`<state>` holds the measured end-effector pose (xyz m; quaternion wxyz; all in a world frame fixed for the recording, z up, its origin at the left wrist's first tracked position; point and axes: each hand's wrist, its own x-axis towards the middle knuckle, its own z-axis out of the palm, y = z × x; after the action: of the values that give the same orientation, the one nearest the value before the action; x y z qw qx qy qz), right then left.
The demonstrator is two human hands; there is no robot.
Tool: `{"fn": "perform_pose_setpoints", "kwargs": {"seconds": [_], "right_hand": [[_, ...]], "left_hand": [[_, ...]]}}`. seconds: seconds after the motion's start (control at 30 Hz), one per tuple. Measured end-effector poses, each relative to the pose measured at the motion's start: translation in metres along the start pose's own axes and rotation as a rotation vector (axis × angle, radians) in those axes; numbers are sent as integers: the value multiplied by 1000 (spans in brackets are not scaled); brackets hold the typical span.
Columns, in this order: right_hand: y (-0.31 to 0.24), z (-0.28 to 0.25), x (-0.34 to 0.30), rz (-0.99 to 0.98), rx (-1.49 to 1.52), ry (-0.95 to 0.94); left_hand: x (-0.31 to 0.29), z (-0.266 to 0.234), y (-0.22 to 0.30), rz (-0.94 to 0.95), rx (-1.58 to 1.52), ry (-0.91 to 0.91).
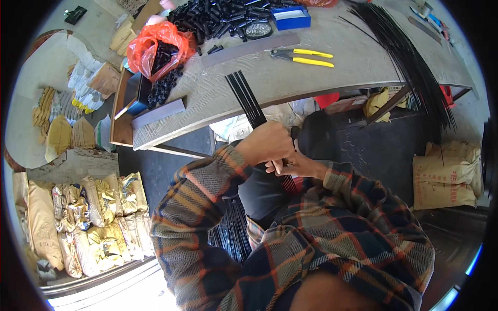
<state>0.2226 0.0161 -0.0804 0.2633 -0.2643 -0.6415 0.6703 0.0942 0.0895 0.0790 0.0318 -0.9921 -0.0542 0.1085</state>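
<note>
Left hand: I have the left hand clenched round a slim bunch of black rods, back of the hand toward my camera.
Right hand: the right hand sits just below, against the left, its fingers bent in close to the rods; I cannot tell whether they grasp them.
Rods in hand: they slant up and leftward from my left fist, their upper ends fanned slightly over the near edge of the workbench; their lower part shows beneath the 2 hands, above the lap.
Sleeves: 2 plaid sleeves reach in from below.
Pliers: 1 pair with yellow handles, the pliers, lies on the bench beyond the rod tips, apart from my hands.
Metal strips: 1 grey strip lies left of the pliers, and 1 shorter strip at the bench's left end.
Far side: I see a heap of black tubes with a blue box at its right.
Bag: a red plastic bag holds dark pieces, left of the heap.
Long rods: a big black bundle hangs over the bench's near edge at right.
Sacks: 1 brown sack stands low at right.
</note>
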Motion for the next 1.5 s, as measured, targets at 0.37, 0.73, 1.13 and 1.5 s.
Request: {"fn": "perform_pose_setpoints", "kwargs": {"seconds": [0.37,0.73,1.13,1.5], "right_hand": [[-60,13,-12,-143,-334,202],[-225,-66,83,-637,-477,-587],[-183,-280,260,-199,-1818,400],[-189,-226,296,-385,-753,336]], "left_hand": [[-41,43,85,-1000,-1184,1263],[-26,48,74,-425,-1714,1511],[-23,64,34,-812,-2031,1555],[-22,72,21,-809,-2125,1510]]}}
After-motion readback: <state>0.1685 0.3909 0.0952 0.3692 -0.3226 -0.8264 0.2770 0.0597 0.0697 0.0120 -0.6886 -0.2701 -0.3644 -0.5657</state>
